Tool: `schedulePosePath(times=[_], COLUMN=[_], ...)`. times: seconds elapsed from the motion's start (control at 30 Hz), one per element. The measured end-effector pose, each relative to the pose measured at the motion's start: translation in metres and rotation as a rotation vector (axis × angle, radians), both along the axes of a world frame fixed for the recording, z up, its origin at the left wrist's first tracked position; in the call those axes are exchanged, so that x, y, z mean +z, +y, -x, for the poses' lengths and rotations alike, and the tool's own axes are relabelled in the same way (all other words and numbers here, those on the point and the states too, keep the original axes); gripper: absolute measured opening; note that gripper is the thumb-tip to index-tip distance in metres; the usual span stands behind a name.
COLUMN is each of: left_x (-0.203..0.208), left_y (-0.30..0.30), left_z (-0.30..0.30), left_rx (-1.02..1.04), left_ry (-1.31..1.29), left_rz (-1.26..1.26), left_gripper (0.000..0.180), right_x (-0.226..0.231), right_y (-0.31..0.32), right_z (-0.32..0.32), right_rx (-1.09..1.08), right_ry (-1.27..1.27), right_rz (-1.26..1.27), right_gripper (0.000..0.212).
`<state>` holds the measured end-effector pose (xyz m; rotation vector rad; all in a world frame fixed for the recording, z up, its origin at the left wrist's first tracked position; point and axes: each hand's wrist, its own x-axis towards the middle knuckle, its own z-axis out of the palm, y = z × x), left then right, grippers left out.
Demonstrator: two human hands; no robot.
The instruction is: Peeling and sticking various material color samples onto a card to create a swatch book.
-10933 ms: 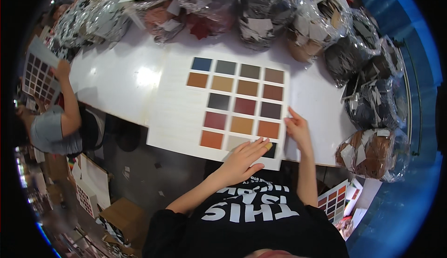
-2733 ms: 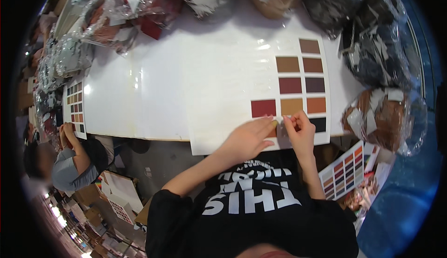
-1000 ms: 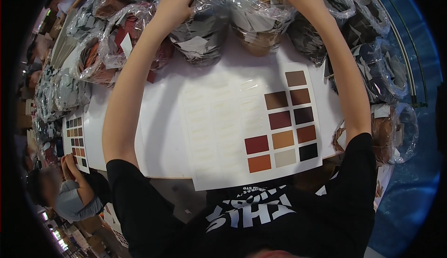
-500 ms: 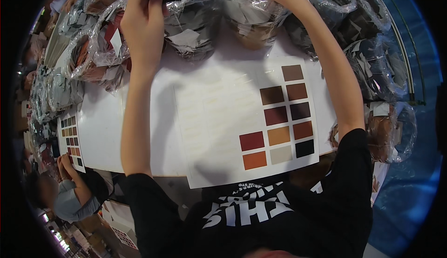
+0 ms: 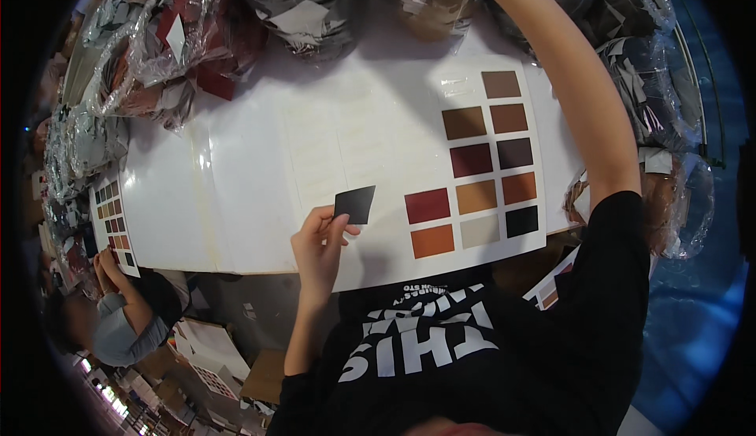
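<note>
My left hand (image 5: 318,247) pinches a dark grey swatch (image 5: 354,206) between thumb and fingers, above the lower part of a large white sample card (image 5: 370,137). Several coloured rectangles are stuck on the card's right side, among them a dark red swatch (image 5: 427,206), an orange swatch (image 5: 433,241) and a black swatch (image 5: 521,221). Pale marks run over the card's left side. My right forearm (image 5: 575,66) reaches past the card to the far edge of the view, by a clear bag of tan pieces (image 5: 433,14); the right hand itself is cut off.
Clear plastic bags of cut pieces line the table's far side, including a grey bag (image 5: 311,22) and a red bag (image 5: 209,46). The white table (image 5: 169,207) extends left. At far left, a co-worker (image 5: 130,326) has hands at another swatch card (image 5: 114,223).
My left hand has come down from the bags toward me, bringing the dark swatch over the card. My right hand has moved farther away, beyond the upper edge of the picture.
</note>
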<state>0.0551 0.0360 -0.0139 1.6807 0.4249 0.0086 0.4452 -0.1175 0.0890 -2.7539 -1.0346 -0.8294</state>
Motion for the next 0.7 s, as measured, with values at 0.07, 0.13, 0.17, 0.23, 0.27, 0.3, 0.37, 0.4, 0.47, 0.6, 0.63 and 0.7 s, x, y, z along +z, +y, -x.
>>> schedulePosePath(times=[0.07,0.13,0.17,0.23,0.27,0.3,0.37,0.4,0.47,0.6,0.63,0.7], left_x=[-0.005,-0.007,-0.006,-0.002,0.0,0.001,0.004,0.005,0.006,0.004,0.003,0.004], left_y=[-0.007,-0.015,-0.018,-0.026,-0.029,-0.031,-0.032,-0.032,-0.032,-0.028,-0.028,-0.03], left_z=[0.014,0.023,0.025,0.023,0.021,0.018,0.015,0.013,0.013,0.016,0.015,0.013], left_rx=[0.011,-0.017,-0.049,-0.107,-0.106,-0.14,-0.181,-0.196,-0.209,-0.194,-0.209,-0.222], left_ry=[0.055,0.097,0.093,0.091,0.09,0.088,0.084,0.062,0.038,0.079,0.086,0.095], left_rz=[0.009,0.017,0.019,0.022,0.023,0.01,-0.002,-0.023,-0.039,-0.043,-0.044,-0.04], left_gripper=[0.008,0.009,0.009,0.009,0.009,0.009,0.009,0.009,0.009,0.009,0.009,0.009], right_x=[-0.005,-0.011,-0.01,-0.008,-0.006,-0.004,0.0,-0.001,0.0,0.034,0.032,0.017], right_y=[0.001,-0.006,-0.01,-0.015,-0.016,-0.015,-0.013,-0.016,-0.023,-0.044,-0.045,-0.047], right_z=[-0.004,-0.024,-0.03,-0.034,-0.032,-0.029,-0.021,-0.024,-0.028,0.004,0.003,-0.006], right_rx=[-0.004,0.061,0.054,0.1,0.142,0.142,0.164,0.161,0.183,-0.079,-0.082,0.086], right_ry=[-0.001,0.594,0.791,0.854,0.917,0.916,0.689,0.687,-0.073,0.039,0.036,-0.017], right_rz=[-0.076,-0.542,-0.611,-0.633,-0.655,-0.654,-0.588,-0.588,-0.437,-0.209,-0.206,-0.244], right_gripper=[0.011,0.011,0.012,0.011,0.01,0.01,0.008,0.008,0.008,0.009,0.009,0.01])
